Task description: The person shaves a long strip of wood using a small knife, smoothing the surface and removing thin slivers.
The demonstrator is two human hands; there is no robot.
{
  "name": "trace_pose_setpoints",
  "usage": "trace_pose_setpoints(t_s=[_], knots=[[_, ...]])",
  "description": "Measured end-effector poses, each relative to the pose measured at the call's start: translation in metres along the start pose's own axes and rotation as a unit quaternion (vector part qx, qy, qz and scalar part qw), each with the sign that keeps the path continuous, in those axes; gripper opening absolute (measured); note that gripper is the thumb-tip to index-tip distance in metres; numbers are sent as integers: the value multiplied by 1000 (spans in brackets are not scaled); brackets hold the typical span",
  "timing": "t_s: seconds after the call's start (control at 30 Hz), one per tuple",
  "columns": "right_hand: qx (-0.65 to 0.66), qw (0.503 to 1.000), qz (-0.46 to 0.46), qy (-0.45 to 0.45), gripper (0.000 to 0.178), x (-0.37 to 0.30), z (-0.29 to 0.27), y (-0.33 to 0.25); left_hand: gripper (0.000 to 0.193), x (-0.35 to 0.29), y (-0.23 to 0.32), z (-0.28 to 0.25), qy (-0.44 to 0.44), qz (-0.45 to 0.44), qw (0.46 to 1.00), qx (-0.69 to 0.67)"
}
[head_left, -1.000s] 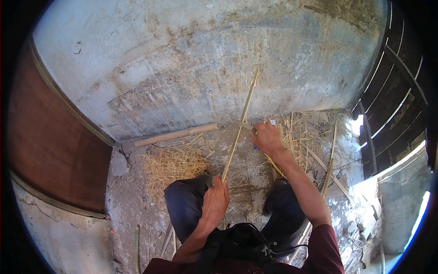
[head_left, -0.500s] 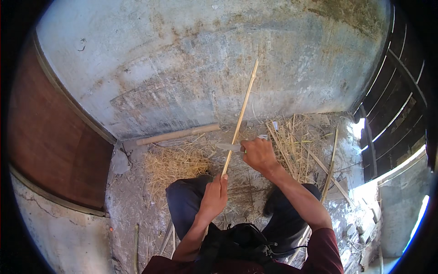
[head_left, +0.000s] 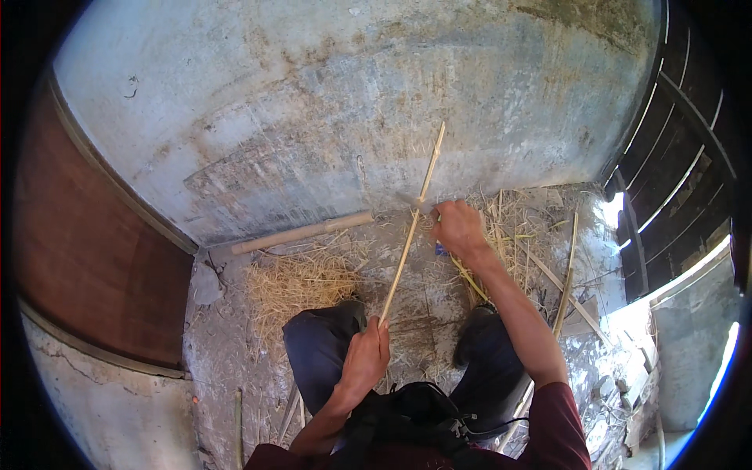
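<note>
My left hand [head_left: 366, 352] is closed round the lower end of a long, thin pale strip that looks like split bamboo [head_left: 406, 254]. The strip slants up and slightly right, away from me, towards the wall. Farther up it, my right hand [head_left: 459, 226] grips a knife, its handle mostly hidden in my fingers. The knife's blade [head_left: 410, 200] points left and lies across the strip, seemingly touching it. Below the blade the strip looks smooth; a small node shows near its upper end.
A heap of pale shavings [head_left: 301, 283] lies left of my knees, with a bamboo pole [head_left: 304, 233] behind it along the wall [head_left: 313, 141]. More strips and scraps [head_left: 569, 270] litter the floor at right. A brown door panel [head_left: 102, 243] stands at left, dark slatted boards [head_left: 677, 157] at right.
My right hand and the knife have slid up along the strip, away from my left hand. The strip's far end sits a little lower in view, and my left hand has dropped slightly.
</note>
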State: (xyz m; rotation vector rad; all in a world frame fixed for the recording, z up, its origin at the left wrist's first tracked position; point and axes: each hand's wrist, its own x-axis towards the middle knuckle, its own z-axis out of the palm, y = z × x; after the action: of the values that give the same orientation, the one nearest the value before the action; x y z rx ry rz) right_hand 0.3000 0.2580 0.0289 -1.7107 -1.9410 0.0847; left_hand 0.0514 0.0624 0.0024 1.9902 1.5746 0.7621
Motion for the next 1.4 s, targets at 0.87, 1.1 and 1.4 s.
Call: trace_pose_setpoints(t_s=[0.87,1.1,1.4], knots=[[11,993,-113,-16,22,-45,-8,-20,35,8,-18,-11,105,132,985,-26],[12,988,-151,31,24,-51,-4,-26,31,14,6,-29,-4,-40,993,-110],[41,985,-156,55,24,-48,10,-21,26,14,13,-28,33,0,997,-77]])
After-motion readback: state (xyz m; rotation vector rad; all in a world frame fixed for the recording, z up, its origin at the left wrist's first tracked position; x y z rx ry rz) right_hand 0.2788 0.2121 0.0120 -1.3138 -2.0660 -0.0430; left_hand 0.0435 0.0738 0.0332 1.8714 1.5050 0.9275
